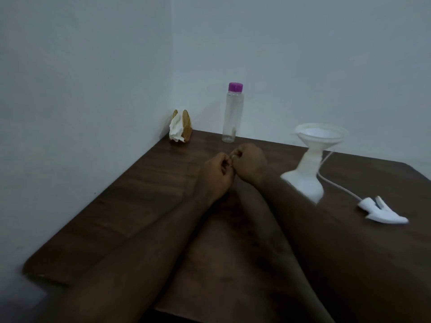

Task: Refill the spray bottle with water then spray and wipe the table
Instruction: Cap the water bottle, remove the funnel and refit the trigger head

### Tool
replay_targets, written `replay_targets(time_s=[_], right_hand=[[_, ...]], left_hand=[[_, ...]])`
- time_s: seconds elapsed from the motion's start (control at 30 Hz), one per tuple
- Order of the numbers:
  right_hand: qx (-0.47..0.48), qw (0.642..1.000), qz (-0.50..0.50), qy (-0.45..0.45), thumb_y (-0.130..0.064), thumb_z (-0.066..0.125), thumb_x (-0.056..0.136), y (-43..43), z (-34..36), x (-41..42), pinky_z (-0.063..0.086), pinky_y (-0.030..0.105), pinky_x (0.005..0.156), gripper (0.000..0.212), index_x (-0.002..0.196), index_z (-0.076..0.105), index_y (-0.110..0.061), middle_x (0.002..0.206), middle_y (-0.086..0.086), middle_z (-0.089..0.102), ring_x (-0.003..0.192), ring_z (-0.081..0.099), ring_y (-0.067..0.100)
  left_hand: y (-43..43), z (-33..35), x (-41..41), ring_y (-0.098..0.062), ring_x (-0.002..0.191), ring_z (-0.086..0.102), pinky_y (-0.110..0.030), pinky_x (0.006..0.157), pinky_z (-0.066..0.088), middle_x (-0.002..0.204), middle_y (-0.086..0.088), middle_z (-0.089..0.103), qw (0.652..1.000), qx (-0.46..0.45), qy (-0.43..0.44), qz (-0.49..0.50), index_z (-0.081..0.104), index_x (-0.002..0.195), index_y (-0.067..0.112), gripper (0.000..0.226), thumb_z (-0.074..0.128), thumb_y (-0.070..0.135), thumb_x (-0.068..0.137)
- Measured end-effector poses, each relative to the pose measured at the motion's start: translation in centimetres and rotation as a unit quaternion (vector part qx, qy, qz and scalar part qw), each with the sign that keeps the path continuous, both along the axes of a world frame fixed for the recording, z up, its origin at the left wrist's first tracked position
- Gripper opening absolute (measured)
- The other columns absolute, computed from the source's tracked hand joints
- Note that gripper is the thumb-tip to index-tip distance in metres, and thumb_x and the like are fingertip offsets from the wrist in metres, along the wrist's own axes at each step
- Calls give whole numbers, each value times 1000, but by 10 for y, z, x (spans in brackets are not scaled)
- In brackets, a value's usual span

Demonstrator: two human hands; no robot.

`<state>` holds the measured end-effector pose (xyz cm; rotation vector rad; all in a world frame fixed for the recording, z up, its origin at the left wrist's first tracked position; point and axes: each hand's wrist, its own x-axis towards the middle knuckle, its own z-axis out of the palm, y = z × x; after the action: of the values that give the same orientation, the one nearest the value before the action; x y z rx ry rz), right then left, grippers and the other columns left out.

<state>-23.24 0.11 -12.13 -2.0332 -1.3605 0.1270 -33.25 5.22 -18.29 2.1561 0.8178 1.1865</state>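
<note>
A white spray bottle (305,176) stands on the dark wooden table (130,206) at the right, with a white funnel (320,136) sitting in its neck. Its white trigger head (382,212) lies on the table further right, and the tube runs back toward the bottle. A clear water bottle (232,113) with a purple cap stands upright at the back by the wall. My left hand (217,177) and my right hand (250,163) meet at mid-table with fingers curled and fingertips touching. A small pale glint shows between them, too small to identify.
A wooden napkin holder (186,124) with a crumpled white tissue (176,130) stands in the back left corner against the walls. The table's left edge runs diagonally toward me, and both forearms lie over the table's near part.
</note>
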Motion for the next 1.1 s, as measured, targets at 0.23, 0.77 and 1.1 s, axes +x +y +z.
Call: replay_targets(time_s=[0.23,0.77,1.1], right_hand=[[122,991,46,-42,-22,63,86,-112,37,-11,51,25,70,14,81,74,-17,73,-4,72,72,66,7],[200,966,-63,151,-34,57,94,-152,63,42,52,30,48,25,107,61,-13,72,11,68,48,62,18],[197,940,-38,276,-39,61,94,-166,77,57,57,35,56,29,99,63,-11,73,13,69,54,67,22]], left_hand=[[-71,49,15,-12,59,60,-33,54,50,68,-2,63,972,-170,-149,-60,62,85,10,15,51,15,94],[-93,129,56,-17,61,61,-25,54,52,74,-7,65,927,-344,-81,-121,64,91,6,32,51,35,97],[-133,132,56,-14,58,64,-29,58,52,70,-7,68,960,-195,-5,-201,66,84,-1,31,53,25,94]])
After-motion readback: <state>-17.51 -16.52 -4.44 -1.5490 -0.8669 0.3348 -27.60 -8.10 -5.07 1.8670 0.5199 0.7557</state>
